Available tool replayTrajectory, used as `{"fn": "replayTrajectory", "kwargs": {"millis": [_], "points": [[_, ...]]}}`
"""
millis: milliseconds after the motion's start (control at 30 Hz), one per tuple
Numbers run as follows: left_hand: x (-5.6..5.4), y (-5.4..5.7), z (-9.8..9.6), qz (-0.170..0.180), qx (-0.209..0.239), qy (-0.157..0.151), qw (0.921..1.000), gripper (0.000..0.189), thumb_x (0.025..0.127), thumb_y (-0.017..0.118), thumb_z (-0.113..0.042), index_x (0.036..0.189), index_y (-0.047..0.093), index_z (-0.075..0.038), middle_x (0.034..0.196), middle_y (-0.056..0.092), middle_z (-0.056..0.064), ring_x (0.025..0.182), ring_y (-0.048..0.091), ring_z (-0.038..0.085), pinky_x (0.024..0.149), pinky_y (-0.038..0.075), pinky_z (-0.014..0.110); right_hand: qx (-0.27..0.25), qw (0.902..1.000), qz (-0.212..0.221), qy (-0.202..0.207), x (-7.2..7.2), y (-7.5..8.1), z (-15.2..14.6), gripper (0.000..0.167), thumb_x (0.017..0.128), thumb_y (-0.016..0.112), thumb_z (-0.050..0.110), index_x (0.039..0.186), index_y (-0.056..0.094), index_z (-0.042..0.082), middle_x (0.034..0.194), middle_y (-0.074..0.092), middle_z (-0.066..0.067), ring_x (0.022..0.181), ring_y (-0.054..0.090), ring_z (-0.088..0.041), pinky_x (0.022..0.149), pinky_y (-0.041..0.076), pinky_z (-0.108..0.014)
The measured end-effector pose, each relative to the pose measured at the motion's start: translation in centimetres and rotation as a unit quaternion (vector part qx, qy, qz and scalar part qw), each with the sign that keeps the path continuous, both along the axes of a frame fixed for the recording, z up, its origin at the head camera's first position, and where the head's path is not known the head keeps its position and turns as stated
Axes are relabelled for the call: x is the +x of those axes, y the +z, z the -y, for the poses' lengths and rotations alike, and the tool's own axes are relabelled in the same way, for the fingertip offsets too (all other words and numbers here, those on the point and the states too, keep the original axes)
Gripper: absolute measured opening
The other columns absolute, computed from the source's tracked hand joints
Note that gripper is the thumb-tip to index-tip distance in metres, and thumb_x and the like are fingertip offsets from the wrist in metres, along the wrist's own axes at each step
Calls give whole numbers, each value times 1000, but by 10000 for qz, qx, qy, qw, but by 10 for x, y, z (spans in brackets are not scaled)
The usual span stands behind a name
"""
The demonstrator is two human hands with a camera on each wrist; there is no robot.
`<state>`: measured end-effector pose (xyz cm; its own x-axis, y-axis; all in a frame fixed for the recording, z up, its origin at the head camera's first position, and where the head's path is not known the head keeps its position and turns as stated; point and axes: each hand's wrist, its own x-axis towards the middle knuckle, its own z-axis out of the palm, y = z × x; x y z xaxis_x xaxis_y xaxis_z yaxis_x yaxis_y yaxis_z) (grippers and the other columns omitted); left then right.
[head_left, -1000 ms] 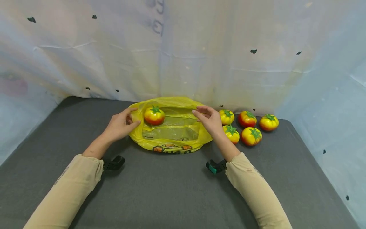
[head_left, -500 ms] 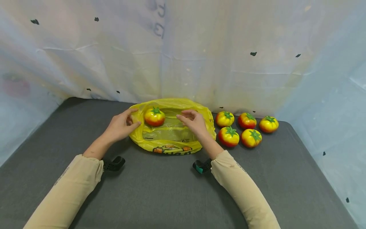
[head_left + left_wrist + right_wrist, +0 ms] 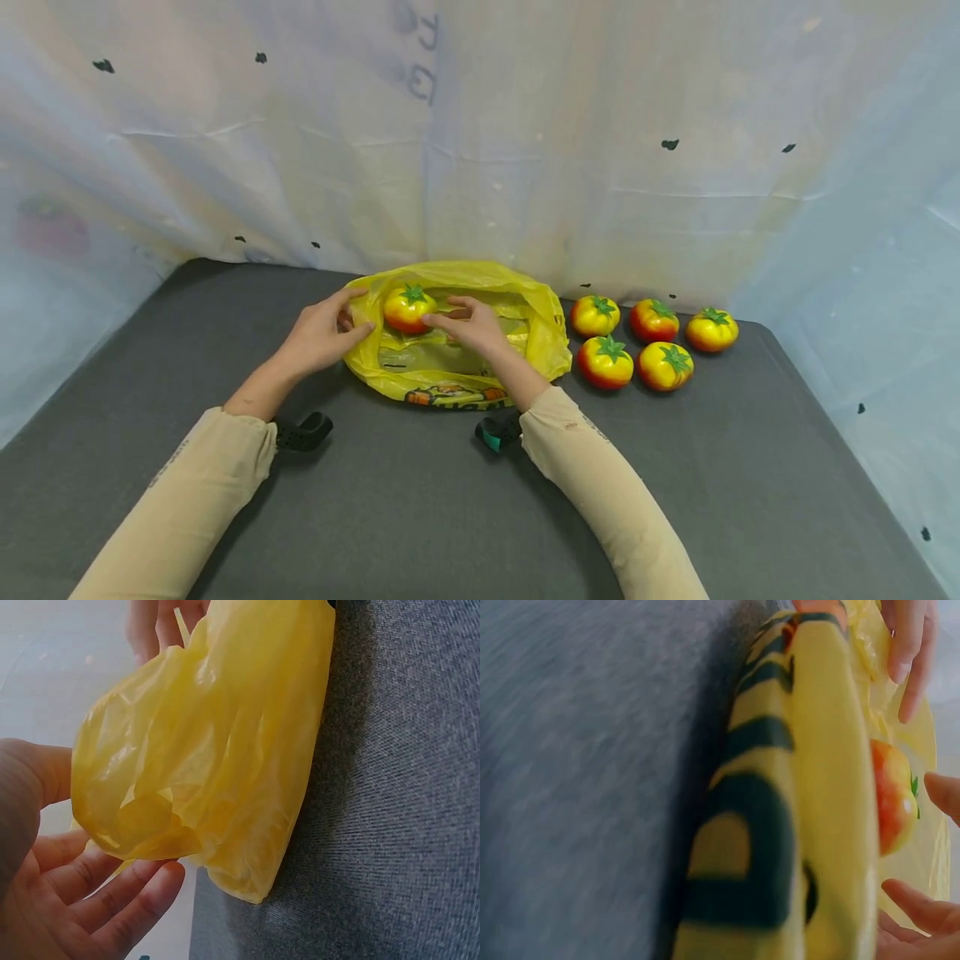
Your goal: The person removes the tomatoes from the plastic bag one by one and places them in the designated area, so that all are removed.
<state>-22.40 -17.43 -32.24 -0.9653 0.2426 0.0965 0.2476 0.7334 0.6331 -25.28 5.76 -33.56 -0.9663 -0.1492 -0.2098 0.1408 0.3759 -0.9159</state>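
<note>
A yellow plastic bag (image 3: 525,292) stands at the back of the table with its mouth wide, dark print on its near side. One red-yellow toy tomato (image 3: 408,311) with a green leafy top lies inside, at the left. My left hand (image 3: 318,333) holds the bag's left rim, thumb and fingers spread around it; in the left wrist view its fingers (image 3: 150,896) lie partly behind the film. My right hand (image 3: 476,329) reaches into the bag. Its thumb and finger point at the tomato's right side; the right wrist view shows a gap before the tomato (image 3: 894,799).
Several more toy tomatoes (image 3: 665,367) sit in two loose rows on the dark table (image 3: 405,508), right of the bag. A pale sheet (image 3: 487,150) hangs behind the table, with more sheeting at both sides.
My right hand has moved left from the bag's right rim, across the mouth to beside the tomato inside. My left hand keeps its place at the left rim.
</note>
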Motion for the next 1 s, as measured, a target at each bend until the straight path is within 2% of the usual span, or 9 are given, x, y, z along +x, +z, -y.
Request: {"fn": "replayTrajectory", "kwargs": {"millis": [233,533,667,1000], "points": [[0,0,-1,-8,4,-47,10000,58,95,59,-22,144,38,1,96,59,18,78,56,25,60,43,32,64,9999,130,-58,-5,3,16,70,82,74,39,142,47,14,136,53,-14,110,62,-29,89,52,-36],[-2,1,-2,-41,-4,-63,10000,58,95,59,-23,144,38,1,96,58,18,78,56,25,61,43,32,622,9974,-349,-109,-8,5,28,65,82,76,34,139,52,12,131,58,-15,116,57,-28,91,50,-38],[-3,3,-2,3,-16,-34,10000,59,96,58,-23,145,37,0,96,58,17,79,56,26,61,43,32,778,9956,-529,-9,-8,7,30,64,81,78,29,137,52,12,130,58,-15,115,57,-29,90,50,-38],[-3,0,1,-52,8,-38,10000,58,96,57,-22,145,37,1,93,57,16,73,52,24,60,42,32,1073,9924,-532,298,-4,5,31,61,79,80,27,133,55,17,123,59,-12,104,60,-26,80,51,-33]]}}
